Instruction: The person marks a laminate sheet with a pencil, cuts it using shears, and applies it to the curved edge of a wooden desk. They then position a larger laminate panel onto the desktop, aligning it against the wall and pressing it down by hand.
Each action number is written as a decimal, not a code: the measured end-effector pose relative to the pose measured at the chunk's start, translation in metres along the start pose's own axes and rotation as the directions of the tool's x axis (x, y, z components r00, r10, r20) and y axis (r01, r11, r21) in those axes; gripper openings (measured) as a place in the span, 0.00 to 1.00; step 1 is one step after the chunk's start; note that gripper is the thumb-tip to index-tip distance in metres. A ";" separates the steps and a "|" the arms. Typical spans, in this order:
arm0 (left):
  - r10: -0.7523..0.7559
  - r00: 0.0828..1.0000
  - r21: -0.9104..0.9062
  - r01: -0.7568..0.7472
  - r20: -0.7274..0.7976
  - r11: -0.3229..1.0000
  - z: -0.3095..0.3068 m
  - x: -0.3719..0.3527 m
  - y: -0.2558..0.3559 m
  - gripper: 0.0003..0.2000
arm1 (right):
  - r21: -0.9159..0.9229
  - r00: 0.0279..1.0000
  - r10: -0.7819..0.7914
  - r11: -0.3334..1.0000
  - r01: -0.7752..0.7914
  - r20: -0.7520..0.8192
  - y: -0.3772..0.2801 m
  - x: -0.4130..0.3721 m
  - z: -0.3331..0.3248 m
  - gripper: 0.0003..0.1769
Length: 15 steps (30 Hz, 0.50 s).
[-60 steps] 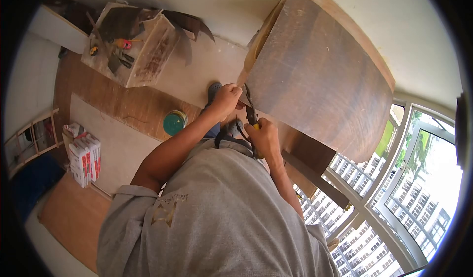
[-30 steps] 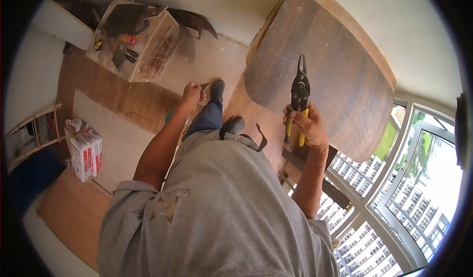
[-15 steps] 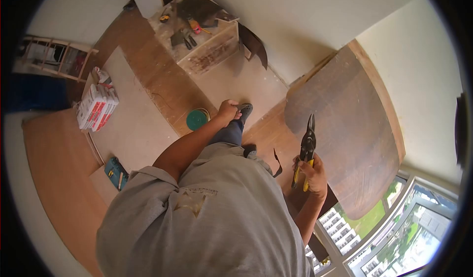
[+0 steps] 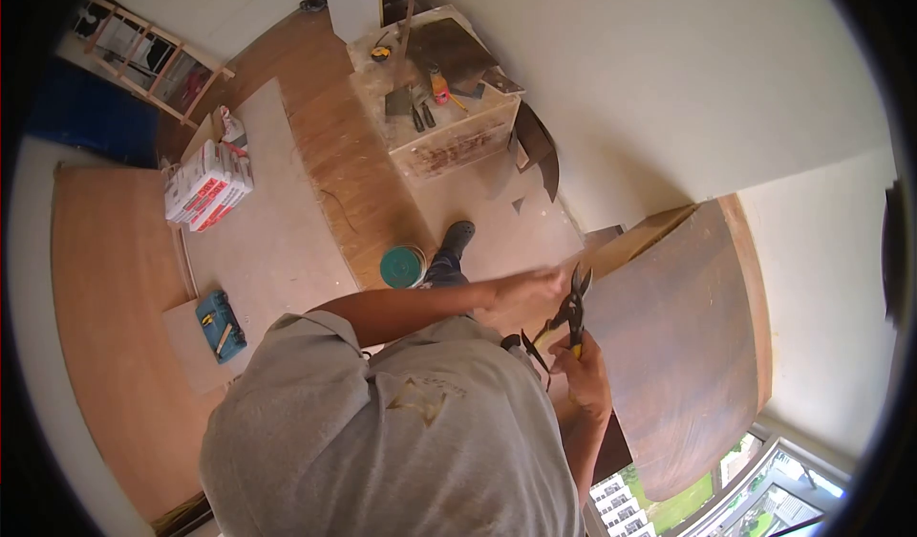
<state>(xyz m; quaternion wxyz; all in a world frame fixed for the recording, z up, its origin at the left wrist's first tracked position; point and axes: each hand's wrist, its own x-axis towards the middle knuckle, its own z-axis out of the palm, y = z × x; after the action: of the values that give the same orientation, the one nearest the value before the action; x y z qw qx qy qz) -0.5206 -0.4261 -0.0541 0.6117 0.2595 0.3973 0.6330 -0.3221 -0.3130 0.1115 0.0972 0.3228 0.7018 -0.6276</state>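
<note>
My right hand [image 4: 585, 373] is closed around the yellow handles of a pair of tin snips [image 4: 576, 310], whose dark jaws point away from me and are parted. One handle swings out toward the left. My left hand [image 4: 535, 289] is smeared by motion and reaches across in front of me, close to the snips' jaws. Whether its fingers hold anything cannot be made out. A dark strap hangs at my waist beside the snips.
A large brown sheet [image 4: 683, 346] leans at the right by the window. Ahead, a workbench box [image 4: 458, 140] carries tools and a tape measure. A green-lidded bucket [image 4: 402, 267] stands near my foot. Boxes [image 4: 208, 188] and a blue tool case [image 4: 222, 327] lie left.
My left hand has swung right, from near my leg to beside the snips. The snips have moved left and their handles are spread wider. My view has shifted.
</note>
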 end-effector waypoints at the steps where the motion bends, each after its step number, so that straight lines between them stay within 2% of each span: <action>1: 0.000 1.000 -0.111 -0.002 -0.022 0.994 0.019 -0.013 0.014 0.28 | 0.067 0.999 0.019 0.998 -0.021 0.040 -0.011 0.024 0.009 0.09; 2: -0.002 0.999 -0.224 -0.009 -0.048 0.975 0.036 -0.028 0.045 0.30 | 0.131 0.996 0.038 0.990 -0.049 0.086 -0.021 0.049 0.016 0.08; 3: -0.007 0.984 0.079 0.021 -0.179 0.997 0.026 -0.035 0.071 0.44 | 0.160 0.988 0.053 0.984 -0.076 0.144 -0.031 0.076 0.022 0.07; 4: -0.012 0.984 0.066 0.024 -0.177 0.998 0.011 -0.038 0.083 0.44 | 0.157 0.987 0.066 0.984 -0.089 0.143 -0.037 0.105 0.032 0.07; 5: -0.114 0.920 0.000 0.123 -0.376 0.992 -0.003 -0.035 0.091 0.42 | 0.128 0.979 0.037 0.990 -0.064 0.200 -0.040 0.134 0.043 0.08; 6: -0.216 0.804 -0.082 0.205 -0.553 0.975 -0.019 -0.031 0.100 0.41 | 0.098 0.965 0.008 0.995 -0.035 0.262 -0.045 0.164 0.055 0.09; 8: -0.080 0.629 0.231 0.396 -0.773 0.889 -0.079 -0.023 0.092 0.39 | -0.238 0.946 0.038 0.970 0.042 0.323 -0.058 0.224 0.087 0.16; 9: -0.088 0.507 0.116 0.358 -0.857 0.926 -0.103 -0.021 0.091 0.32 | -0.149 0.935 0.040 0.989 0.014 0.352 -0.057 0.251 0.108 0.18; 10: -0.099 0.505 0.106 0.362 -0.857 0.926 -0.133 -0.024 0.084 0.32 | -0.061 0.924 0.042 0.998 -0.020 0.379 -0.056 0.272 0.126 0.20; 12: -0.147 0.534 -0.097 0.120 -0.833 0.988 -0.184 -0.038 0.079 0.24 | -0.085 0.902 0.113 0.993 -0.086 0.416 -0.074 0.296 0.157 0.22; 13: -0.149 0.508 -0.103 0.118 -0.848 0.988 -0.202 -0.046 0.083 0.24 | -0.157 0.861 0.226 0.972 -0.172 0.456 -0.088 0.301 0.162 0.25; 15: -0.285 0.395 -0.148 0.342 -0.873 0.928 -0.227 -0.073 0.104 0.14 | -0.110 0.837 0.183 0.983 -0.147 0.515 -0.072 0.319 0.174 0.27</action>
<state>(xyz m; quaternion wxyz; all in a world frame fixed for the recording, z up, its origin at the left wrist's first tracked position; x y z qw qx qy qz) -0.7558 -0.5330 -0.0821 0.4170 -0.1681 0.7140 0.5367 -0.6571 -0.3719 -0.0360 0.3487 0.1958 0.6389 -0.6572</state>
